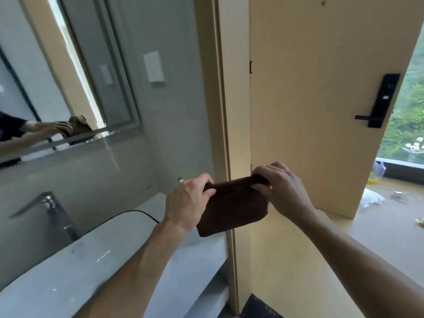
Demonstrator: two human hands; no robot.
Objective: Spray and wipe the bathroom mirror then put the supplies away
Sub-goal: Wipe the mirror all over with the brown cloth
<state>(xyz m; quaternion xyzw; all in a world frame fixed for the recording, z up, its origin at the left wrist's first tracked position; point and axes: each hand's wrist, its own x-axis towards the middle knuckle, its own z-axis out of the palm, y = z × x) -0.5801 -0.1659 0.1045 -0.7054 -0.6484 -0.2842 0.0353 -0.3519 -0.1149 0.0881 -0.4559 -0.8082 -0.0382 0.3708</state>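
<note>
A dark brown folded cloth (231,207) hangs in the air in front of the door frame, held by both hands. My left hand (188,200) pinches its upper left corner. My right hand (280,187) pinches its upper right corner, fingers curled over the top fold. The bathroom mirror (57,76) is on the wall at the upper left and reflects the hands and cloth. A small white object with a green tip (180,179) peeks out behind my left hand; I cannot tell what it is.
A white sink basin (80,253) with a chrome tap (57,216) lies at the lower left. A beige door (321,111) with a black handle (378,106) stands open on the right. A white wall switch (154,67) is beside the mirror. Clutter lies on the floor (390,203) by the window.
</note>
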